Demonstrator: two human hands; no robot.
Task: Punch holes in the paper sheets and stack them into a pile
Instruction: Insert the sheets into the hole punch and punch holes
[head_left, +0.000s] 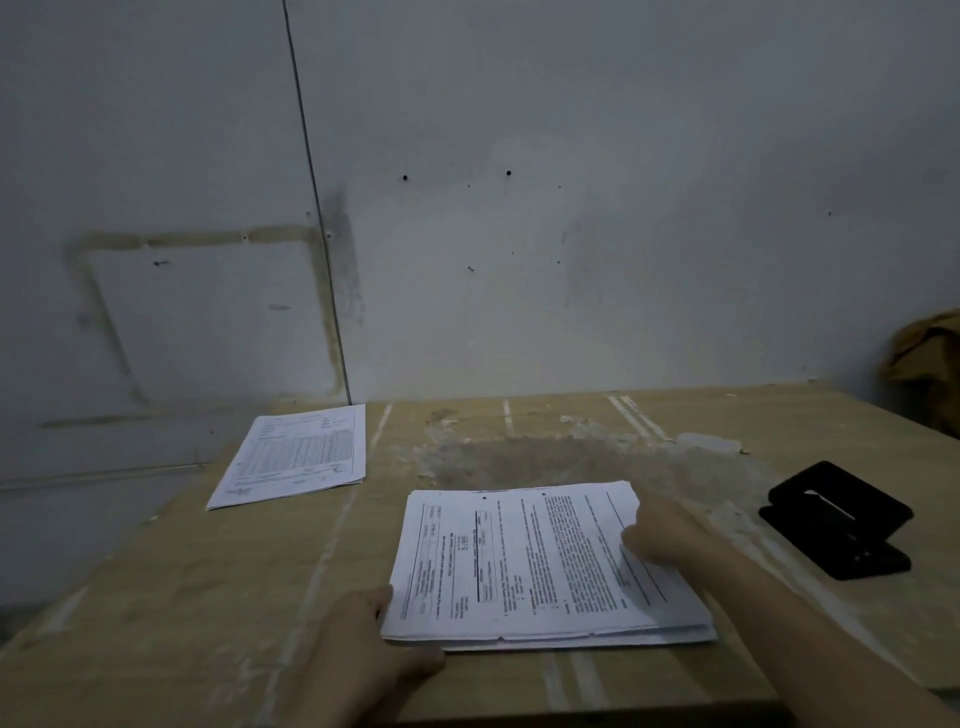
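A thick stack of printed sheets (524, 566) lies on the wooden table (208, 597) in front of me. My left hand (363, 644) rests against the stack's near left corner, fingers tucked at its edge. My right hand (670, 530) lies on the stack's right side, fingertips touching the top sheet near its far right edge. A smaller pile of printed sheets (296, 454) sits at the far left of the table. The black hole punch (836, 519) stands to the right of the stack, untouched.
A grey wall rises directly behind the table. A brown bundle (924, 358) sits at the far right edge. Pale residue and tape marks (519, 447) cover the table's middle back. The table's left edge drops off beside the smaller pile.
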